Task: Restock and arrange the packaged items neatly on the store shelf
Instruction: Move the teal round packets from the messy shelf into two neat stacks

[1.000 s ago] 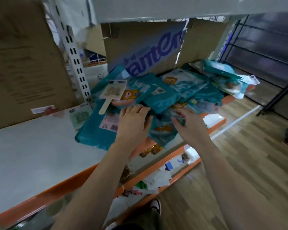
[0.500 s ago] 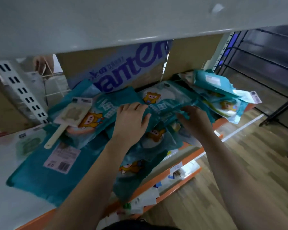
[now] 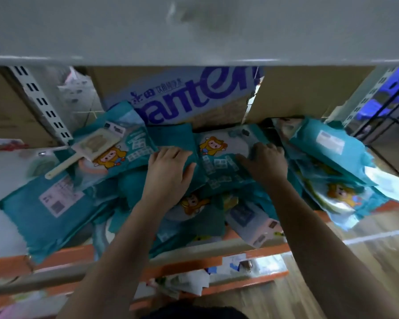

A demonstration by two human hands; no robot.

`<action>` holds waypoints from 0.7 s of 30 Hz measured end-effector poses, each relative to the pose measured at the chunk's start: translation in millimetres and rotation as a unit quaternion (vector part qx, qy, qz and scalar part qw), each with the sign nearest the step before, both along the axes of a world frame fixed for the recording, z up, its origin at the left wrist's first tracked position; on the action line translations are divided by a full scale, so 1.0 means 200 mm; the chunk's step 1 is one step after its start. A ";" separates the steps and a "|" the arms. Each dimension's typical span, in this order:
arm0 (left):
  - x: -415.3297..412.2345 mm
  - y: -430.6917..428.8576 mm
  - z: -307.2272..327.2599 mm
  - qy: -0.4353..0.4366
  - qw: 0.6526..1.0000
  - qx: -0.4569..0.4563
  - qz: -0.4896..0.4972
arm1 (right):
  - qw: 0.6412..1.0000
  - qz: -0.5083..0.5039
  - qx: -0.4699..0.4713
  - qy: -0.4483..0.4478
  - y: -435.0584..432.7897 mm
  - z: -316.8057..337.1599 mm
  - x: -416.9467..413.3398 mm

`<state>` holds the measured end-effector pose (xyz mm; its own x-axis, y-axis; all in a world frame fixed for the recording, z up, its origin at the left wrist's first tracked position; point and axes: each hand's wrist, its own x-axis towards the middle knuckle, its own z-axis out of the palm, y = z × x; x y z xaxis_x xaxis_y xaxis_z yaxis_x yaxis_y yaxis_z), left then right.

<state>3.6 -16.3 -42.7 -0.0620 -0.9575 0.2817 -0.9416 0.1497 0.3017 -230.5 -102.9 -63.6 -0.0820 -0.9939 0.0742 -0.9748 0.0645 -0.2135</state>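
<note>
Head view: just in front of the printed carton [image 3: 189, 97], the bear-print pack [image 3: 219, 155] lies atop heaped teal packs [image 3: 55, 210], between both hands. The left hand [image 3: 168, 171] presses flat, fingers straight, beside its left edge, and the right hand [image 3: 265, 162] grips its right edge, fingers curled.

Teal packs [image 3: 194, 203] lay in a loose, overlapping heap on the shelf [image 3: 2, 171], which had a white top and an orange front edge. The top middle one, the bear pack [image 3: 219, 153], lay face up and askew. My left hand [image 3: 168, 171] lay flat at its left edge. My right hand [image 3: 263, 164] was on its right end, though I couldn't tell if it gripped. At left a big pack [image 3: 39, 210] lay label up, one corner past the edge. A cream paddle [image 3: 90, 146] on its card rested on a pack there. The right packs [image 3: 327, 148] sat stacked crookedly, the lowest overhanging.
</note>
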 end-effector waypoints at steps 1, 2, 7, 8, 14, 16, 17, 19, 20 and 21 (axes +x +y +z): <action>-0.02 0.01 0.00 0.000 1.000 0.000 0.015 | 1.000 0.000 -0.002 -0.008 -0.02 0.00 -0.01; -0.04 0.02 -0.01 0.000 1.000 0.000 0.030 | 1.000 0.005 -0.001 -0.014 -0.04 0.01 -0.02; -0.14 0.10 -0.02 0.012 0.996 -0.006 0.089 | 0.995 0.060 0.019 -0.071 -0.13 0.03 -0.07; -0.16 0.11 -0.02 0.014 0.995 -0.007 0.098 | 0.993 0.064 0.025 -0.094 -0.13 0.03 -0.07; -0.20 0.21 -0.04 0.012 0.990 -0.007 0.141 | 0.976 0.077 -0.026 -0.204 -0.16 0.01 -0.15; -0.20 0.23 -0.03 0.014 0.988 -0.013 0.155 | 0.966 0.084 -0.061 -0.238 -0.15 0.01 -0.18; -0.21 0.23 -0.03 0.014 0.987 -0.015 0.160 | 0.961 0.088 -0.072 -0.253 -0.15 0.01 -0.20; -0.22 0.23 -0.03 0.014 0.987 -0.019 0.162 | 0.956 0.102 -0.076 -0.266 -0.15 0.02 -0.23; -0.22 0.23 -0.03 0.014 0.987 -0.020 0.160 | 0.956 0.112 -0.069 -0.262 -0.16 0.03 -0.25; -0.23 0.23 -0.03 0.014 0.987 -0.020 0.158 | 0.957 0.124 -0.056 -0.256 -0.17 0.05 -0.27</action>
